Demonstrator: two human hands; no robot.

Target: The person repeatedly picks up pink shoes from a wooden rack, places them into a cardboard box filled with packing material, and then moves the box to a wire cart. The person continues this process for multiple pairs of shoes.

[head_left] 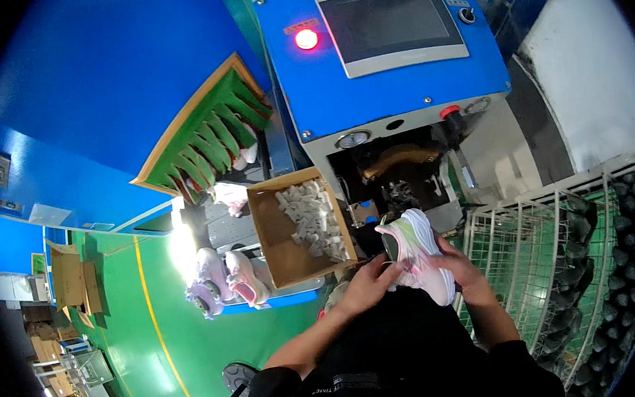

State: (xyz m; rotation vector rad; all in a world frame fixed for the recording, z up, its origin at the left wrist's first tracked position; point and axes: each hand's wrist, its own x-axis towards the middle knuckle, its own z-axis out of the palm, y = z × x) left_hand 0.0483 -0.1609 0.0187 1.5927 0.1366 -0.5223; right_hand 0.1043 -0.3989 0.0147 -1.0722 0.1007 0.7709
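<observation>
A white sneaker (428, 253) with pink and pale green on its upper is held in front of my body, below the opening of a blue machine. My left hand (372, 280) grips its side, the fingers closed at the upper. On the other side, my right hand (457, 264) is wrapped round the white sole. An open cardboard box (277, 257) stands left of the sneaker, with many small white pieces (310, 218) inside. Further left, a lilac sneaker (210, 274) and a white-and-pink sneaker (246, 280) sit on a conveyor edge.
The blue machine (302, 95) carries a dark screen (390, 28), a glowing red light (306, 39) and a red knob (450, 112). Right stands a white wire rack (497, 251) with dark foot-shaped pieces (625, 271). Green strips (212, 139) curtain a tunnel opening.
</observation>
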